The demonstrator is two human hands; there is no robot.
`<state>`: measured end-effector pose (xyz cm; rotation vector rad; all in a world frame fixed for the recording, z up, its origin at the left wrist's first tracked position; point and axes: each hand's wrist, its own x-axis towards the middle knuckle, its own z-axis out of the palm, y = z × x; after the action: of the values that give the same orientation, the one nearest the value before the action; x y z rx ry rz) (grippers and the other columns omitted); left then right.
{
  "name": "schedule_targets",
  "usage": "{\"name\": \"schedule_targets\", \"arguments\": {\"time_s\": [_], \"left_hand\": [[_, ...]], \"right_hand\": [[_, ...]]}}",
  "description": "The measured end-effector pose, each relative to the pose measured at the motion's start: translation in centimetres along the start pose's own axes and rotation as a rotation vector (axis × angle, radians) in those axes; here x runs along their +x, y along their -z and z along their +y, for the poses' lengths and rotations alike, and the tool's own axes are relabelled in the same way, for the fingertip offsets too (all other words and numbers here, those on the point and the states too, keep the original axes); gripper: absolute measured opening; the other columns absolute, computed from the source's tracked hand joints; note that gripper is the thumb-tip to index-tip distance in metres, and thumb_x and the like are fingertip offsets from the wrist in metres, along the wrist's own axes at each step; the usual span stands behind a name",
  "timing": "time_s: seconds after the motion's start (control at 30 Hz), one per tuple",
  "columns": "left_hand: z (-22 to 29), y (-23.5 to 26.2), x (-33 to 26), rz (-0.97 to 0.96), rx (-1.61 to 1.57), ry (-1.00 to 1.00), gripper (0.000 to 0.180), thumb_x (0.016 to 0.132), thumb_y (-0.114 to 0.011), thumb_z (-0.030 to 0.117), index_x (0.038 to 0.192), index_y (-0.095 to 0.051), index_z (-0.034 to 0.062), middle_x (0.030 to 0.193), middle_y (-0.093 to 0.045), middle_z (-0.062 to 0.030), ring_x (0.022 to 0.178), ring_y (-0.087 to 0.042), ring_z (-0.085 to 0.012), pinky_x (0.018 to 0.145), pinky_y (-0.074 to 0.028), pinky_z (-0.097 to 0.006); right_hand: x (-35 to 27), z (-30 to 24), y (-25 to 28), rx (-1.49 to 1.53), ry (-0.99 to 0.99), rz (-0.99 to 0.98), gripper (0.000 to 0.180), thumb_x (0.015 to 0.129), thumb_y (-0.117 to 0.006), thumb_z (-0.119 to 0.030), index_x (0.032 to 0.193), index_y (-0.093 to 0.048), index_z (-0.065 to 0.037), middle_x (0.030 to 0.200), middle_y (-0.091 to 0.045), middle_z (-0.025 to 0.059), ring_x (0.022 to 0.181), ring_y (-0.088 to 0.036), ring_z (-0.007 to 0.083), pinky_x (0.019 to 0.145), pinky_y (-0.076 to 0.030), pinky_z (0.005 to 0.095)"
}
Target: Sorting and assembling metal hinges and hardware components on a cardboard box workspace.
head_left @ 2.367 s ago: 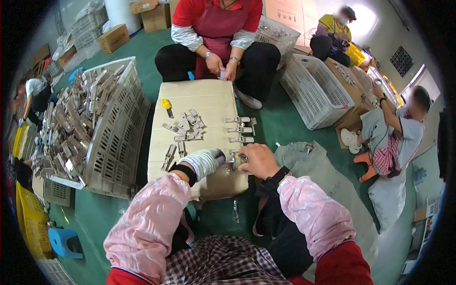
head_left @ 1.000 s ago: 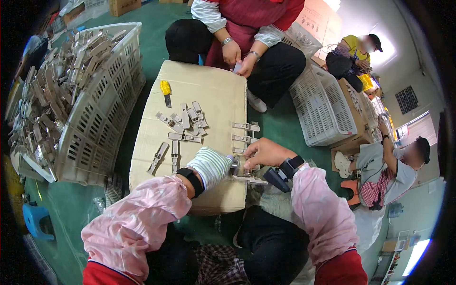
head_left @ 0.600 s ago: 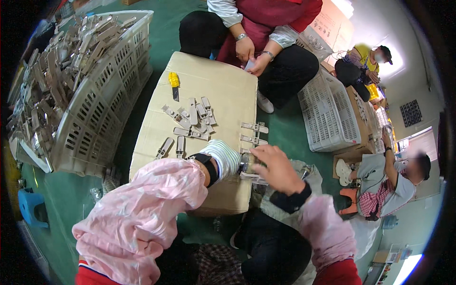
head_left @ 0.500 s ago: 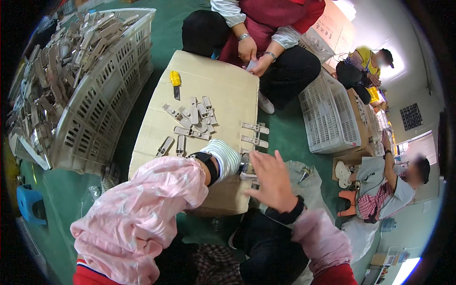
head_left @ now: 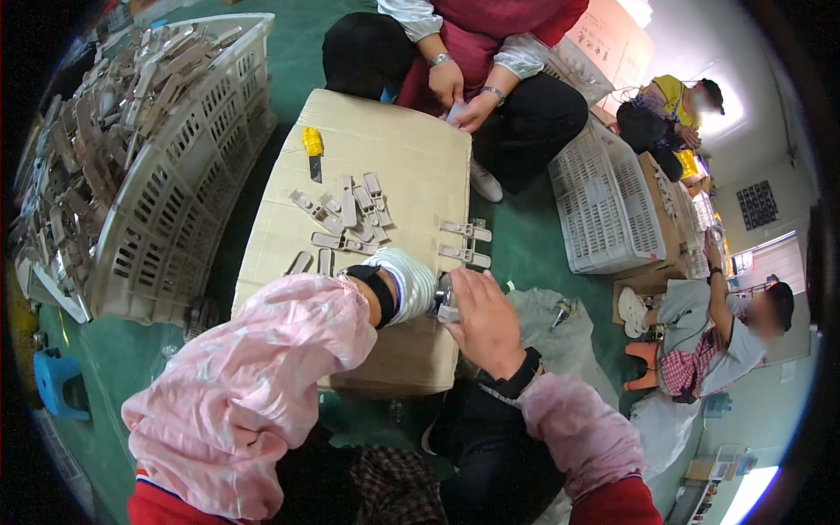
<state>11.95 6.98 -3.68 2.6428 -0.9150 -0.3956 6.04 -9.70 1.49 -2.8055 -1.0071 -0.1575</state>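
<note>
Two clips (head_left: 455, 227) cross the right edge of the cardboard (head_left: 385, 140), long axes left-to-right; nearer, left hand (head_left: 408, 284) and right hand (head_left: 488, 320) meet at a metal piece (head_left: 444, 298), each grip too hidden to tell.

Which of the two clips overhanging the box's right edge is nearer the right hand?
The lower clip in the picture: it lies just beyond the right hand, while the upper clip sits farther along the box's edge.
</note>
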Motion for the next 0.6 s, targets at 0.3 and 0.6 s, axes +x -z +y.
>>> {"name": "schedule_targets", "arguments": {"time_s": [0.3,0.6], "left_hand": [[0.3,2.9,-3.4,0.006,-0.117,0.056,0.024,0.078,-0.06,0.03,0.088,-0.063,0.0078,0.074,-0.063,-0.0171,0.073,-0.063,-0.0344,0.064,-0.049,-0.042],[-0.6,3.2,-2.2,0.032,-0.038,0.0,0.018,0.077,-0.057,0.02,0.088,-0.065,0.0079,0.078,-0.064,-0.017,0.075,-0.063,-0.034,0.066,-0.05,-0.042]], "right_hand": [[0.7,0.9,0.3,0.051,-0.056,-0.07,0.07,0.059,-0.074,-0.015,0.119,-0.042,0.002,0.115,-0.05,0.0168,0.105,-0.049,0.0314,0.093,-0.04,0.037],[2.4,2.4,1.3,0.104,-0.058,-0.17,0.066,0.056,-0.077,-0.02,0.112,-0.048,0.001,0.104,-0.056,0.0163,0.097,-0.054,0.033,0.081,-0.045,0.0372]]}}
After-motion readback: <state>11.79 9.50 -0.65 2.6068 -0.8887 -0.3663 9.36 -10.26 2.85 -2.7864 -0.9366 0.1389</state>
